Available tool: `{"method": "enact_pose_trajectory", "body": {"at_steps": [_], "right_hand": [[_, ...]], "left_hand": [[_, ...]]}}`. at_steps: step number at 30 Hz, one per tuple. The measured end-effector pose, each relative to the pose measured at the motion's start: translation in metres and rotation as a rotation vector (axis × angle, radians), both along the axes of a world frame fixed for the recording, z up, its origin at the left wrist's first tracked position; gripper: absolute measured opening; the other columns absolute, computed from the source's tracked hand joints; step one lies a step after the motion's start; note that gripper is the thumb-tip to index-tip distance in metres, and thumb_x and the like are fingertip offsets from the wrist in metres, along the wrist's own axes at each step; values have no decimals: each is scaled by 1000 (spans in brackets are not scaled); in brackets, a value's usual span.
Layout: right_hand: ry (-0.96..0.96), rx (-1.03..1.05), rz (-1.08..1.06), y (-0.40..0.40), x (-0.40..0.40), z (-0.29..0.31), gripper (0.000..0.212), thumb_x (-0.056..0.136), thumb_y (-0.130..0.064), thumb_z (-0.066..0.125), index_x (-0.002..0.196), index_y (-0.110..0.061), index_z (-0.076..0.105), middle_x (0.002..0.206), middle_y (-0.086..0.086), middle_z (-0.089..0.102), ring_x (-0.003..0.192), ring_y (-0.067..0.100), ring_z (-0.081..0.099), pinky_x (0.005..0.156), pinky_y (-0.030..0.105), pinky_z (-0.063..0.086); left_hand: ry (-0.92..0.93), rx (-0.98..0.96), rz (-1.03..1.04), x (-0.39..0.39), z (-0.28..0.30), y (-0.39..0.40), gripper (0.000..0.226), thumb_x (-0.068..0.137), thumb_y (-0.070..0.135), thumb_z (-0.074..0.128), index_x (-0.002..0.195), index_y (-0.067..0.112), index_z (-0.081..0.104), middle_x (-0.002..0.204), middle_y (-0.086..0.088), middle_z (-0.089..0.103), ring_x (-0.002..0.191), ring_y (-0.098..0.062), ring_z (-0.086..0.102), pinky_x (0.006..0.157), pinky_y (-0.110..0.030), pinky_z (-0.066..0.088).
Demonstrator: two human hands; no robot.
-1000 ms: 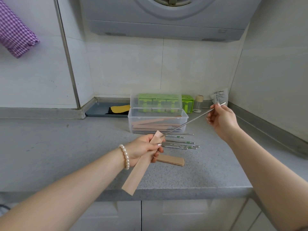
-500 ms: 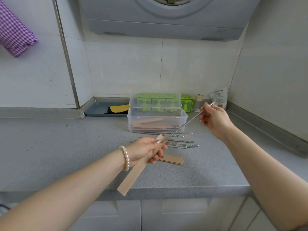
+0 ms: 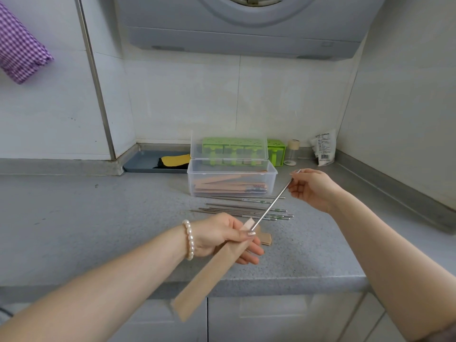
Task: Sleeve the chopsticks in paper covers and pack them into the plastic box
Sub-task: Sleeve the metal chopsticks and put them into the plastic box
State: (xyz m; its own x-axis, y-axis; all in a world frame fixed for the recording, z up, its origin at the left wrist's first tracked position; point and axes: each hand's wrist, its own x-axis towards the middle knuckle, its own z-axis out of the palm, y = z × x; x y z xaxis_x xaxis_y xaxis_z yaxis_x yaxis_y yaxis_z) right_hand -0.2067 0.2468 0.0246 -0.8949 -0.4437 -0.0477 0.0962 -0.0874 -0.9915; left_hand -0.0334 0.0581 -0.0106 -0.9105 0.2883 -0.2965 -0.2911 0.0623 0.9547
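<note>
Left hand [image 3: 223,236] grips a brown paper cover [image 3: 212,270] near its top, thumb over it, fingers curled underneath; the cover slants down-left past the counter edge. Right hand [image 3: 312,190] pinches the top end of a metal chopstick [image 3: 274,201] between thumb and fingertips, other fingers loosely curled. The chopstick slants down-left, its tip at the cover's open mouth by the left thumb; how far in, can't tell. Pearl bracelet [image 3: 189,239] on left wrist. On the grey counter [image 3: 74,218] just behind the hands: loose metal chopsticks [image 3: 244,211] lying in a row, a few spare paper covers [image 3: 266,239] partly hidden by the left hand. Behind those, the clear plastic box [image 3: 232,178], lid up, sleeved chopsticks [image 3: 229,187] inside. Green holder [image 3: 276,150] behind the box.
</note>
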Motion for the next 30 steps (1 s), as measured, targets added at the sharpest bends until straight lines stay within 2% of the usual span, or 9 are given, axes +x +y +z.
{"method": "enact_pose_trajectory", "body": {"at_steps": [2, 3, 5, 7, 11, 16, 21, 27, 30], "right_hand": [[18, 37, -42, 0, -1, -1, 11, 89, 1, 53, 81, -7, 52, 58, 9, 58, 47, 18, 59, 50, 27, 47], [33, 56, -77, -1, 0, -1, 9, 87, 1, 56, 90, -7, 52, 63, 12, 59, 47, 18, 60, 48, 27, 48], [61, 97, -161, 0, 0, -1, 30, 85, 0, 61, 108, -9, 45, 70, 15, 61, 48, 19, 58, 47, 27, 46], [89, 129, -190, -2, 2, -1, 37, 85, -2, 63, 114, -11, 41, 73, 16, 64, 49, 19, 57, 49, 29, 43], [121, 153, -118, -11, 13, 0, 31, 87, -6, 61, 110, -9, 41, 75, 16, 67, 55, 23, 61, 50, 29, 45], [123, 117, 0, -22, 20, 4, 17, 93, -26, 55, 95, -11, 47, 90, 20, 70, 65, 27, 65, 57, 31, 50], [110, 136, 44, -29, 18, 8, 28, 93, -35, 52, 101, -10, 60, 85, 11, 72, 71, 21, 67, 64, 29, 50], [144, 228, 119, -43, 19, 8, 33, 93, -37, 51, 93, -9, 68, 85, 8, 73, 78, 22, 68, 73, 32, 49], [174, 275, 170, -50, 21, 8, 34, 93, -37, 51, 90, -8, 69, 84, 7, 74, 77, 20, 68, 73, 31, 49]], "left_hand": [[-5, -32, 17, 0, 1, 5, 28, 95, 19, 48, 94, -4, 63, 87, -14, 72, 72, -21, 71, 68, -30, 58], [-4, -42, 47, -1, 1, 8, 30, 96, 21, 46, 93, -4, 62, 86, -13, 72, 70, -20, 71, 67, -29, 58], [7, -49, 127, -4, 0, 12, 32, 97, 22, 43, 94, -4, 61, 85, -13, 72, 69, -20, 71, 64, -28, 58], [21, -39, 207, -7, 0, 14, 32, 98, 22, 42, 95, -4, 60, 85, -12, 73, 68, -21, 71, 63, -28, 57], [27, -23, 291, -11, 2, 17, 32, 99, 22, 41, 96, -4, 61, 84, -13, 73, 70, -21, 71, 63, -28, 57], [35, -39, 353, -13, 8, 10, 31, 98, 20, 42, 97, -4, 61, 84, -13, 73, 72, -22, 71, 63, -28, 57], [48, -65, 375, -13, 16, -2, 32, 98, 20, 42, 102, -5, 61, 88, -13, 73, 77, -24, 71, 69, -30, 57], [55, -29, 413, -19, 17, -4, 31, 98, 19, 43, 100, -5, 61, 88, -14, 73, 76, -24, 72, 68, -31, 57], [51, -31, 425, -23, 19, -8, 31, 98, 20, 43, 102, -5, 62, 92, -16, 72, 79, -24, 72, 68, -30, 57]]}}
